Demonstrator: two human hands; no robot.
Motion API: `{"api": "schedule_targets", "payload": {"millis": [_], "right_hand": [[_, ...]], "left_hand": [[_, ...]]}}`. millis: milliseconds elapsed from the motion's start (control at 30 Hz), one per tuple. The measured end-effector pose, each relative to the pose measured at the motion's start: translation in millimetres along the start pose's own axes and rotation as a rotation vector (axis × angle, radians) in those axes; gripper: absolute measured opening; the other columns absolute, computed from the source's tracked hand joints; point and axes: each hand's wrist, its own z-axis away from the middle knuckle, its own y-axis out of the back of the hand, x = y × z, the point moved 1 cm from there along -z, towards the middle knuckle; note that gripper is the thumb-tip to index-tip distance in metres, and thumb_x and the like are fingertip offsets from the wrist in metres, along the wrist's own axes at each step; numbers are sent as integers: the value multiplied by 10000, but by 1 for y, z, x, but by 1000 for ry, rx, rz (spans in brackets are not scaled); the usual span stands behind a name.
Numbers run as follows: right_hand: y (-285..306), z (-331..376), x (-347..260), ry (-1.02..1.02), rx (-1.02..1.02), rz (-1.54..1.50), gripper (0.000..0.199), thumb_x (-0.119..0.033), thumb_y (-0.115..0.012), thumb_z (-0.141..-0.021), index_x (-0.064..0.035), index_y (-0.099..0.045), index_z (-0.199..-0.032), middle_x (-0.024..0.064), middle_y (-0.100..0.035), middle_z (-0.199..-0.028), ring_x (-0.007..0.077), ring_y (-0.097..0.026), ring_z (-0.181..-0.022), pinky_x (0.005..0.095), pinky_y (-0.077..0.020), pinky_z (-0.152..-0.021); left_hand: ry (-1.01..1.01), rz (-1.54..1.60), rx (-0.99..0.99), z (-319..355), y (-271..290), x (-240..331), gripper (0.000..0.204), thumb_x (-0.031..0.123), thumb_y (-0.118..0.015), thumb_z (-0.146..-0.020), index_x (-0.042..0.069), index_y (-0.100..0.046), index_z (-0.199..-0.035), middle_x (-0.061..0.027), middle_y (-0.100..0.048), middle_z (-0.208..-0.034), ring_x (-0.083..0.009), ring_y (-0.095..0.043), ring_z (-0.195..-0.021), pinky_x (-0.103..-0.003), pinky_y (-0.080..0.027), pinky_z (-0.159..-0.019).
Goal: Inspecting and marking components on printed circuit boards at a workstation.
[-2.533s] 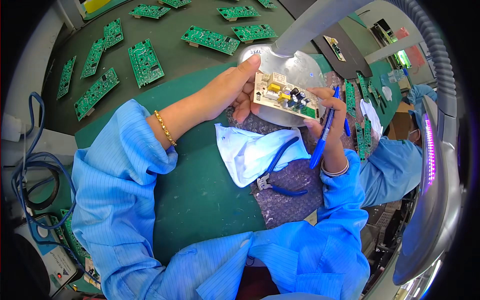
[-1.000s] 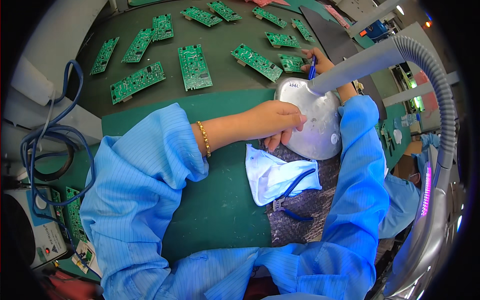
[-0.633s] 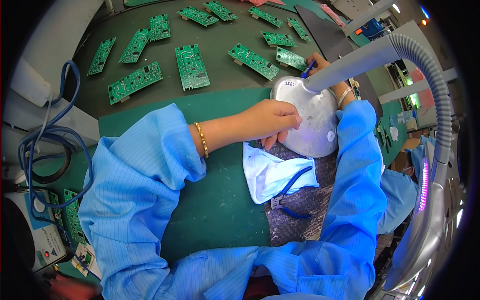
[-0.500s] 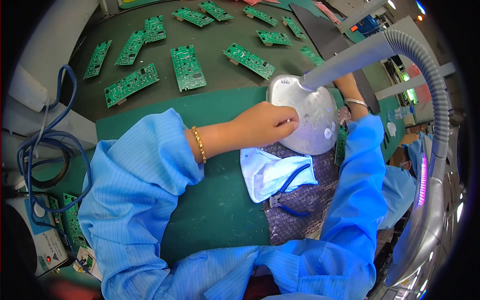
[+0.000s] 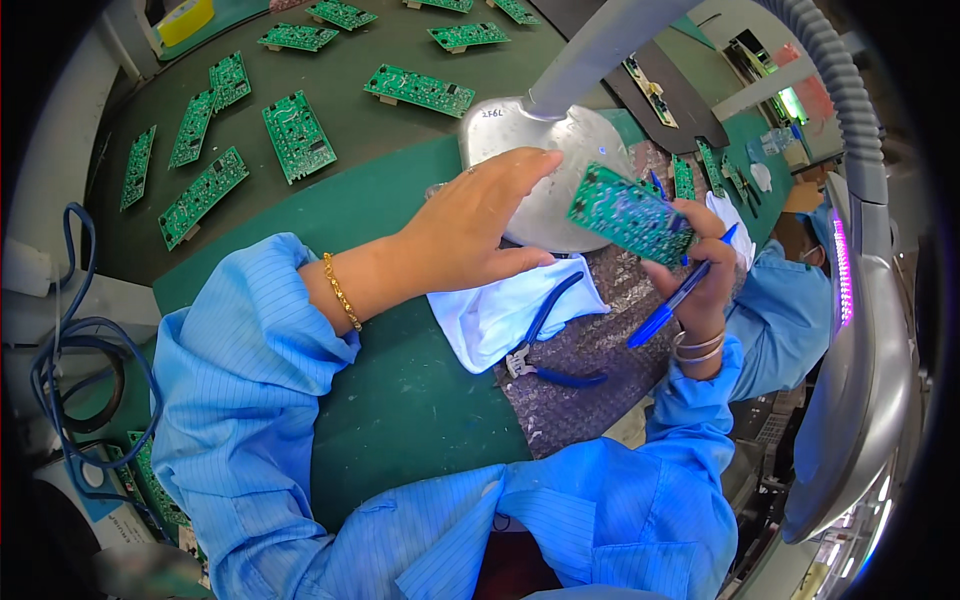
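Observation:
My right hand (image 5: pixel 706 275) grips one end of a green circuit board (image 5: pixel 628 213), raised over the bubble wrap with its component-dotted face showing. A blue pen (image 5: pixel 668 307) is held in the same hand, slanting across below the board. My left hand (image 5: pixel 465 220) is empty, thumb and fingers apart, in front of the silver lamp base (image 5: pixel 592 150). Under it lies a crumpled white cloth (image 5: pixel 472 328). Blue-handled cutters (image 5: pixel 549 310) rest partly on that cloth and partly on the grey bubble wrap (image 5: pixel 560 418).
Several circuit boards (image 5: pixel 298 137) are spread over the dark surface at the far left. The lamp's arm (image 5: pixel 605 55) crosses above the base, and its head (image 5: pixel 855 400) hangs at right. A co-worker's blue sleeve (image 5: pixel 782 312) is close on the right. Cables (image 5: pixel 75 330) loop at left.
My right hand has come back from behind the lamp arm, bringing the circuit board and pen into plain sight. My left hand has opened from a closed fist. The view has shifted.

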Motion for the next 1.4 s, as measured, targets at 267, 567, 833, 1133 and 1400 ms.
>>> {"api": "schedule_targets", "payload": {"millis": [267,567,833,1133,1400], "right_hand": [[-28,-7,-14,116,-13,-27,509,-209,-710,-643,-112,-289,-913,192,-502,-995,326,-497,-896,427,-388,-777],[-36,10,-4,112,274,39,586,-334,-718,-627,-141,-274,-956,188,-506,-982,310,-499,-869,415,-396,-747],[-36,16,-3,117,304,-142,536,-354,-654,-696,-141,-275,-1010,217,-477,-1025,305,-475,-921,418,-373,-790],[-35,14,-8,120,293,-185,517,-337,-642,-713,-130,-295,-1036,234,-461,-1051,308,-464,-953,418,-357,-824],[-36,9,-8,119,301,-87,557,-370,-653,-693,-142,-270,-1027,202,-492,-1010,304,-493,-888,417,-388,-762]], "left_hand": [[-141,-146,26,0,3,-5,670,275,-679,-635,42,-365,-1179,-143,-476,-1056,-301,-457,-978,-389,-356,-845],[-194,-178,88,0,2,-10,719,326,-693,-605,44,-368,-1180,-117,-501,-968,-289,-468,-886,-382,-360,-797],[-234,-181,102,0,3,-10,753,336,-712,-578,52,-367,-1185,-79,-524,-960,-262,-475,-881,-375,-360,-797],[-292,-181,101,-1,11,-8,761,306,-735,-547,60,-380,-1175,-65,-536,-965,-252,-485,-858,-373,-365,-784],[-304,-163,119,-2,14,-8,690,282,-729,-555,62,-428,-1135,-72,-521,-1018,-251,-472,-887,-368,-364,-789]]}}
